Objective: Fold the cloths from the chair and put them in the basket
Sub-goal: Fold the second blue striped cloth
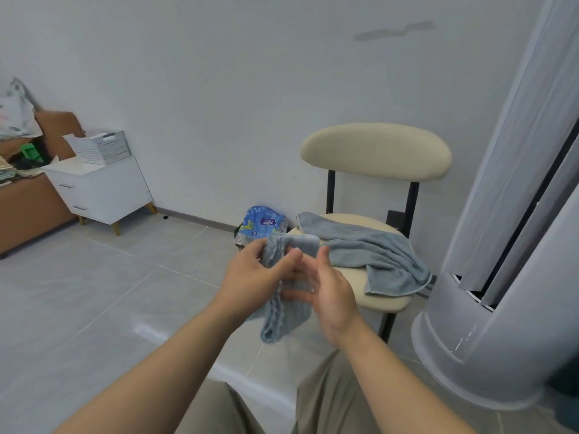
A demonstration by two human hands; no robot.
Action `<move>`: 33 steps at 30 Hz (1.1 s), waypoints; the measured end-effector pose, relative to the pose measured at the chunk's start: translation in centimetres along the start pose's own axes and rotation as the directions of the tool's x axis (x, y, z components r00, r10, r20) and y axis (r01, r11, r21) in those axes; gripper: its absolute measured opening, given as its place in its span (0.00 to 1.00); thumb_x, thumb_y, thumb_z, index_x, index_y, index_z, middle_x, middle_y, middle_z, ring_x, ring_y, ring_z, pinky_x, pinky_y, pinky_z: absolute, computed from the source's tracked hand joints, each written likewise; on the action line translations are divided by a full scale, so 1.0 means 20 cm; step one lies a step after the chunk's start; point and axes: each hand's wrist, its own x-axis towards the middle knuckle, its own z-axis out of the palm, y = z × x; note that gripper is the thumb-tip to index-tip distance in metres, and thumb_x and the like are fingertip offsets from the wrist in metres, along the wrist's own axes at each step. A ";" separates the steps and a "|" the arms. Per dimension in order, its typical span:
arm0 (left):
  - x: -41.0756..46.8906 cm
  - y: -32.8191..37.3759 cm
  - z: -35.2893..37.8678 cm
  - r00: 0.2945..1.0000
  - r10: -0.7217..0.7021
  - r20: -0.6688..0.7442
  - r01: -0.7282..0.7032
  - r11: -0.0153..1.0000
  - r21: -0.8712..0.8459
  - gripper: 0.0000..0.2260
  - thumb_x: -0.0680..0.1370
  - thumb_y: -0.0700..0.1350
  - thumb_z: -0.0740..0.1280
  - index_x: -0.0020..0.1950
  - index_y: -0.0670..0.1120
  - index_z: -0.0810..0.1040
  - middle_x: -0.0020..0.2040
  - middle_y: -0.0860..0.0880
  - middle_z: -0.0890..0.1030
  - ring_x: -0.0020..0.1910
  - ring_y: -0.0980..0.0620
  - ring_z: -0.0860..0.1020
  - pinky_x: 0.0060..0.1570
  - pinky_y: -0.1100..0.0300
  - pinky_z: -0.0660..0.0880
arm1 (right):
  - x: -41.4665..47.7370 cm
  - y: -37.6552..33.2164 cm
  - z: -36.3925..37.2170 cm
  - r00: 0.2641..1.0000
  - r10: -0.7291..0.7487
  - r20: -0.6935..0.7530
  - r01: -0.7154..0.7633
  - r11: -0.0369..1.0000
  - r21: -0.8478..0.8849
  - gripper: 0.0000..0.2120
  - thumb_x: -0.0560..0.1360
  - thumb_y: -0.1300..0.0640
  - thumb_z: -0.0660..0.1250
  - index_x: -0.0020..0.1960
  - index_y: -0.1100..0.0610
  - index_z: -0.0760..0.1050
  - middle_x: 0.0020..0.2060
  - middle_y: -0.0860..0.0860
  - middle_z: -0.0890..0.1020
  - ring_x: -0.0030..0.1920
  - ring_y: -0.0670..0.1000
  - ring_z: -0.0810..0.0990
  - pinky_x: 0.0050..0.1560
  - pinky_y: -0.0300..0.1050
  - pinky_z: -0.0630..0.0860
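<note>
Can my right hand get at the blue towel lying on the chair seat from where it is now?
Probably yes. The towel lies open on the chair seat just beyond your right hand, with nothing between them, though that hand is busy on the small cloth.

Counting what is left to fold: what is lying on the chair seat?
One blue towel lies crumpled on the chair seat, one corner hanging over the right edge. Whether anything lies under it cannot be seen. A smaller blue cloth is between the left hand and right hand.

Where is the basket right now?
In the head view the white basket sits far left, on top of the white cabinet against the wall, well away from the chair.
</note>
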 end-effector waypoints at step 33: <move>0.13 -0.03 -0.40 0.972 0.019 0.236 -0.021 1.000 0.007 0.11 0.74 0.45 0.68 0.56 0.51 0.82 0.54 0.47 0.85 0.52 0.51 0.82 0.58 0.49 0.77 | -0.05 -0.05 -0.20 0.945 0.147 0.292 0.217 0.384 -0.898 0.13 0.75 0.36 0.67 0.46 0.45 0.78 0.45 0.49 0.80 0.46 0.38 0.74 0.52 0.40 0.73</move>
